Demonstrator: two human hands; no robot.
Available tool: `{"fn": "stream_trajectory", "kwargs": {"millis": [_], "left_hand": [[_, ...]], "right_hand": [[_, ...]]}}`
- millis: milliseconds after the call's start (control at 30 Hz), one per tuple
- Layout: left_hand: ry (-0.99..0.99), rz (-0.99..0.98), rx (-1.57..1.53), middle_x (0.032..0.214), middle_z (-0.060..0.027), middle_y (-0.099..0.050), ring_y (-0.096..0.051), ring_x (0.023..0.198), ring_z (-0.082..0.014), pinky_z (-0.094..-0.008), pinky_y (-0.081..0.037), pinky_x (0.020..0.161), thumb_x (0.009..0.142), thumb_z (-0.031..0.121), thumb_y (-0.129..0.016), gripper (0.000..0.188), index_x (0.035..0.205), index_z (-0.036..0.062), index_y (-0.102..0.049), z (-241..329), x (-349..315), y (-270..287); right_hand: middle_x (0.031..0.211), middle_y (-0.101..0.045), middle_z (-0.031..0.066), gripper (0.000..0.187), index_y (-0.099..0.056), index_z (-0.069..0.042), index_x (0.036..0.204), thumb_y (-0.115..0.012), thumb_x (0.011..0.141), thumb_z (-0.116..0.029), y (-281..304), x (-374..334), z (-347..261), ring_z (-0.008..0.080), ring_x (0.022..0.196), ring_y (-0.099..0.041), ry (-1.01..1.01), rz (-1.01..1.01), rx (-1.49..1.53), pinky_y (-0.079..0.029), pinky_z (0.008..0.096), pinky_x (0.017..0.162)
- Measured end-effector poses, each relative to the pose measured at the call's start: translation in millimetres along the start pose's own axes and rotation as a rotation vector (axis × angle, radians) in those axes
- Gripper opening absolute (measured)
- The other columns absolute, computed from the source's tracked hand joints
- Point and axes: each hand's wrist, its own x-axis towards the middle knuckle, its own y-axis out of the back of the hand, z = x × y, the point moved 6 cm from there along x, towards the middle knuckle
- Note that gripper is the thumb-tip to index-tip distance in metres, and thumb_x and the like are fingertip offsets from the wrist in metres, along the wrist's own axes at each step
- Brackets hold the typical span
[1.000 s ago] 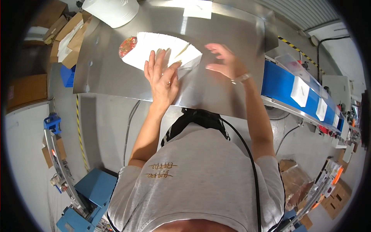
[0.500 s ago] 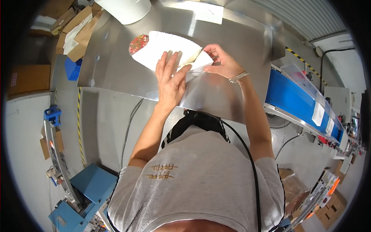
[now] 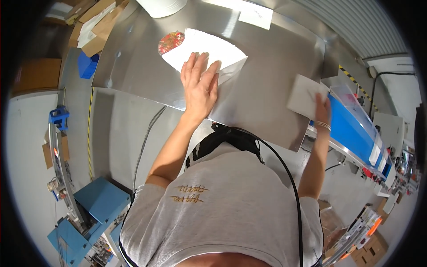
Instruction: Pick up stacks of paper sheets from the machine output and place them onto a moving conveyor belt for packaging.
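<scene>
My left hand [image 3: 199,86] rests, fingers stretched out, on a fanned stack of flat white paper packets [image 3: 211,48] on the metal table. A round red-and-gold patterned piece [image 3: 171,42] shows at the stack's left end, partly covered by it. Out to the right, my right hand [image 3: 323,110] grips a flat, square white packet [image 3: 304,97] by its right side. That packet is at the table's right edge, beside the blue conveyor belt [image 3: 344,119]. Motion blurs this hand a little, and its thumb is hidden.
Along the belt runs a clear plastic guard [image 3: 356,109]; white packets [image 3: 375,153] lie farther down. A white bucket [image 3: 163,5] and a white sheet [image 3: 256,17] are at the table's far side. Cardboard boxes [image 3: 100,33] and a blue bin [image 3: 87,66] stand left. A black cable [image 3: 284,171] crosses my front.
My right hand has moved from the stack's right end to the table's right edge, carrying one white packet. My left hand has stayed on the stack. The view has shifted slightly.
</scene>
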Motion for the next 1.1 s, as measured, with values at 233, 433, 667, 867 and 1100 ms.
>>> {"fn": "stream_trajectory", "kwargs": {"millis": [233, 433, 667, 867, 1100], "left_hand": [[0.016, 0.012, -0.002, 0.130, -0.0089, -0.052, -0.037, 0.130, -0.0337, -0.0481, -0.026, 0.107, 0.076, 0.002, -0.065, 0.032, 0.106, 0.0131, -0.069, -4, 0, -1], [-0.007, -0.007, -0.047, 0.132, -0.0128, -0.048, -0.032, 0.133, -0.0368, -0.0524, -0.019, 0.108, 0.075, 0.000, -0.063, 0.025, 0.098, 0.0107, -0.070, -4, 2, 0], [-0.074, -0.058, -0.059, 0.137, -0.0168, -0.043, -0.029, 0.134, -0.0385, -0.0520, -0.017, 0.108, 0.076, 0.012, -0.067, 0.034, 0.110, 0.0115, -0.065, 7, 6, 2], [-0.052, -0.001, 0.075, 0.132, -0.0131, -0.050, -0.037, 0.130, -0.0357, -0.0480, -0.027, 0.105, 0.081, 0.009, -0.063, 0.036, 0.117, 0.0115, -0.062, -17, 9, 4], [0.027, -0.023, 0.097, 0.130, -0.0096, -0.053, -0.042, 0.128, -0.0311, -0.0433, -0.030, 0.106, 0.083, 0.003, -0.062, 0.034, 0.115, 0.0146, -0.064, -12, 10, 10]], "right_hand": [[0.115, -0.058, 0.0214, 0.060, -0.055, 0.001, 0.119, -0.072, 0.076, -0.038, 88, -13, -7, 0.0361, 0.103, -0.057, 0.186, 0.682, -0.826, -0.043, 0.0421, 0.093], [0.119, -0.054, 0.0080, 0.054, -0.056, -0.010, 0.120, -0.079, 0.072, -0.019, -58, -42, -169, 0.0219, 0.104, -0.057, 0.712, -0.196, -0.053, -0.048, 0.0329, 0.086], [0.133, -0.044, 0.0092, 0.053, -0.052, -0.008, 0.121, -0.075, 0.075, -0.017, -164, -46, -235, 0.0222, 0.120, -0.043, 0.673, -0.797, 0.098, -0.045, 0.0327, 0.092], [0.099, -0.059, 0.0012, 0.036, -0.052, -0.002, 0.116, -0.065, 0.088, -0.021, -142, -54, -192, 0.0092, 0.091, -0.053, 0.332, -0.762, 0.731, -0.046, 0.0256, 0.080], [0.072, -0.058, 0.0075, 0.040, -0.062, -0.002, 0.084, -0.067, 0.083, -0.041, 0, -8, -41, 0.0163, 0.068, -0.051, 0.013, 0.131, -0.090, -0.042, 0.0334, 0.059]]}}
